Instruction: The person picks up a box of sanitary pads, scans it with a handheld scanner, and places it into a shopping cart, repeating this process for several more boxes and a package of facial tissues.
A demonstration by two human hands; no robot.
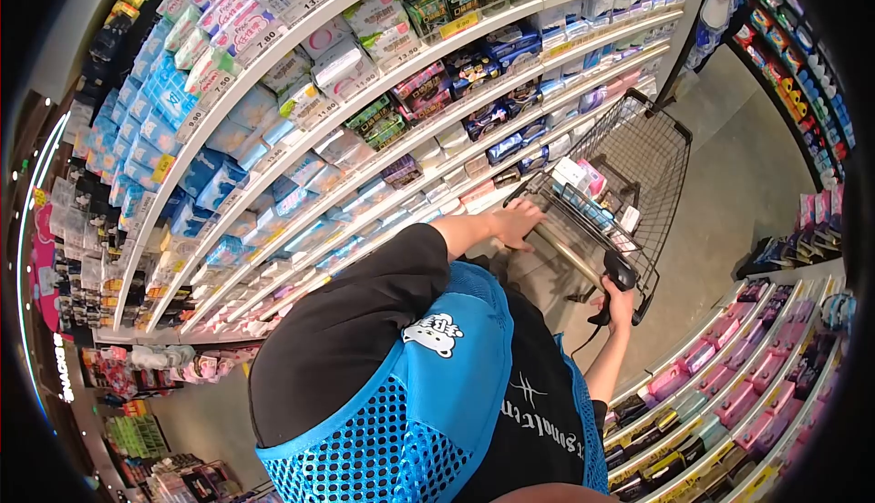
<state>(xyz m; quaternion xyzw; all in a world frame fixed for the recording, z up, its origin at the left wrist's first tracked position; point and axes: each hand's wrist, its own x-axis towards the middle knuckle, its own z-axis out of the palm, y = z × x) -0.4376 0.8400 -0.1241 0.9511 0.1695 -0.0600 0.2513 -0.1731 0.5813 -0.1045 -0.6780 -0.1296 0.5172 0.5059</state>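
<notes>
A black wire shopping cart stands ahead of me, its pale handle bar running crosswise in front of my body. My left hand is closed on the left end of that bar, thumb on the near side. At the bar's right end, my right hand is wrapped around a black handheld scanner, from which a thin dark cable hangs down. Inside the cart lie a white box, a pink package and a smaller white pack.
Tall shelves of packaged paper goods with price tags curve along my left. Lower shelves with pink and dark packages line the right. Grey floor runs ahead beyond the cart, toward another stocked shelf.
</notes>
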